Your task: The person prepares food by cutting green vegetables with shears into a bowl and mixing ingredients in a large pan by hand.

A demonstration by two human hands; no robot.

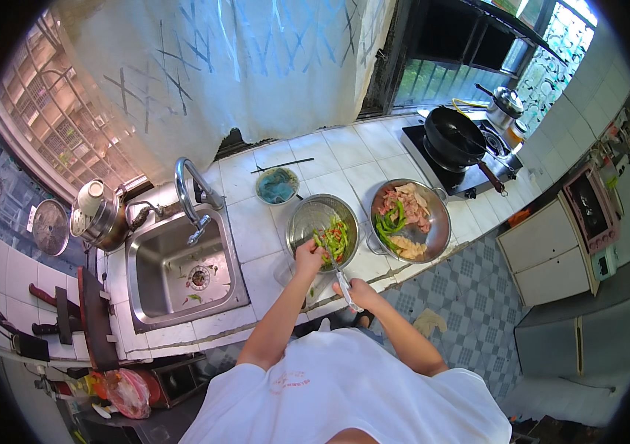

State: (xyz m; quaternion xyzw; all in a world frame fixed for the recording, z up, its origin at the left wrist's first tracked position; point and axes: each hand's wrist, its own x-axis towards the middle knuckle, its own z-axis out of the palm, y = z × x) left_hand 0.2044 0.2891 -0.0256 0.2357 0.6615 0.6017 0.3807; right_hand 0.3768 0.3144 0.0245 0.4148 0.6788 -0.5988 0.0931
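My right hand (360, 293) grips the pale handle of a slim metal cutting tool (341, 275); I cannot tell if it is a knife or scissors. Its blade reaches over the near rim of a round metal colander (305, 217). Inside lie cut green and red peppers (335, 240), heaped toward the right. At the colander's near left side, my left hand (309, 256) has its fingertips by the peppers and the blade; what they pinch is hidden. To the right, a two-handled steel pan (436, 240) holds sliced raw meat (407, 205), green peppers (390, 227) and a pale yellowish food (408, 247).
A steel sink (151, 277) with scraps around its drain lies left, under a curved faucet (186, 172). Behind the colander sits a bowl with a blue cloth (277, 186). A black wok (451, 136) rests on the gas stove (420, 145). Knives (51, 328) stand far left.
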